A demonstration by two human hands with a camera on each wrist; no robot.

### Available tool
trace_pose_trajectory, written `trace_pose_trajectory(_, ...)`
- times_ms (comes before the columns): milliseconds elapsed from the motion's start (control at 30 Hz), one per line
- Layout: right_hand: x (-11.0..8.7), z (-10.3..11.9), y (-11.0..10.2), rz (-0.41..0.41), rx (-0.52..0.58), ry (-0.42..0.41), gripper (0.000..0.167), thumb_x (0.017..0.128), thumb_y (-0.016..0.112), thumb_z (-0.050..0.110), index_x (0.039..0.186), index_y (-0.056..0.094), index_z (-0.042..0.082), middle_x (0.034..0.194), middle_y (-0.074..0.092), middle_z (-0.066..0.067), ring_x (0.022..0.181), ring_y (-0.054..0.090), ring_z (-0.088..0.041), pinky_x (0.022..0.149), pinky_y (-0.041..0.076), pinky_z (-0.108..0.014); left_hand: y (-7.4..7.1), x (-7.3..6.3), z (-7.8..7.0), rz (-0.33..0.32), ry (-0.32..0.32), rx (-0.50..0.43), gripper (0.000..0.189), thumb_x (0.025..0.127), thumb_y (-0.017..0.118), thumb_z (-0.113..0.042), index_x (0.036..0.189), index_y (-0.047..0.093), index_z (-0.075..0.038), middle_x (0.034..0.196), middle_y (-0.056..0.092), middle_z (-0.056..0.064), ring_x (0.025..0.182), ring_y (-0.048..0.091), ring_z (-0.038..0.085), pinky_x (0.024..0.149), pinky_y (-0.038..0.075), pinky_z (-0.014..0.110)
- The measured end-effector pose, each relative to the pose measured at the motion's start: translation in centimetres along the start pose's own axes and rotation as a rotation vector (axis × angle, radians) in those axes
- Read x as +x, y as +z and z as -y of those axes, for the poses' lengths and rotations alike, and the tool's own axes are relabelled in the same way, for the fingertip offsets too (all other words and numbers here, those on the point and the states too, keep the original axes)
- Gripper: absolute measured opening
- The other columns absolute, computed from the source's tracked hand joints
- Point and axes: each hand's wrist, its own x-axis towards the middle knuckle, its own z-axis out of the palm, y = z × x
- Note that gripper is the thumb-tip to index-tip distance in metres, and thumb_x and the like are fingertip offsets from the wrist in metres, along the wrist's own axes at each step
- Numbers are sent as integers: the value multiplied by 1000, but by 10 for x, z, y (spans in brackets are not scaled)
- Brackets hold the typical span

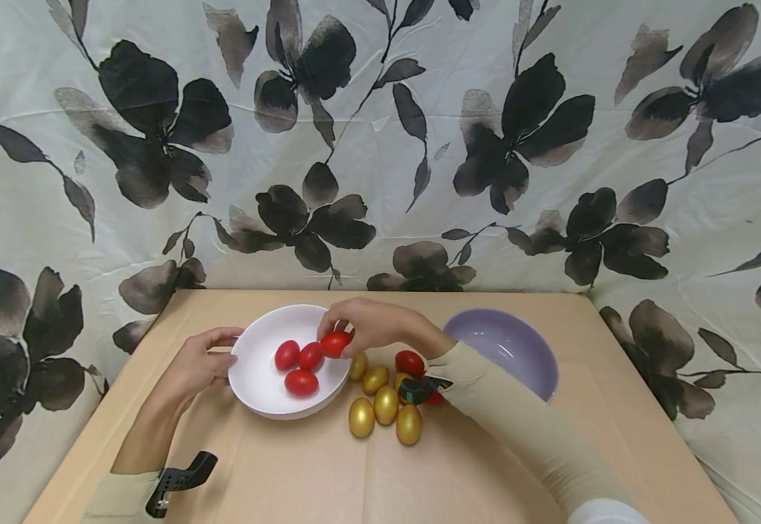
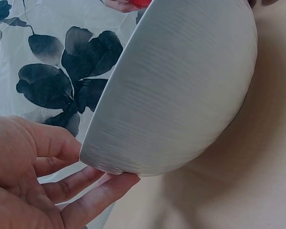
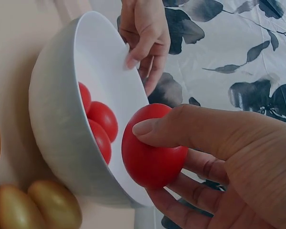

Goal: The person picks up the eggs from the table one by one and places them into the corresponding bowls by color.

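Note:
A red egg [image 3: 150,155] is pinched between the thumb and fingers of my right hand [image 1: 376,325], over the right side of a white bowl [image 1: 255,349]. Inside that bowl lie three more red eggs [image 1: 301,382]. My left hand [image 1: 196,364] holds the bowl's left rim; in the left wrist view its fingers [image 2: 105,195] touch the outer wall. Below my right forearm, several gold eggs [image 1: 386,405] lie grouped on the table beside the bowl. Red eggs [image 1: 409,362] sit among them, partly hidden by the right wrist and its black strap mount.
A purple bowl [image 1: 511,342] stands at the back right, partly covered by my right sleeve [image 1: 511,415]. The light wooden table [image 1: 275,473] ends at a floral cloth backdrop [image 1: 413,145] behind the bowls.

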Motion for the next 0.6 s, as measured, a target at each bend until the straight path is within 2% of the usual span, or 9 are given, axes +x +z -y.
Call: trace_pose_trajectory(600, 18, 3, 16, 74, -79, 31, 40, 82, 82, 4, 117, 72, 19, 116, 66, 7, 106, 58, -8, 89, 51, -16, 0, 0, 0, -7, -2, 3, 52, 97, 58, -2, 148, 46, 1, 143, 48, 30, 111, 63, 37, 75, 62, 38)
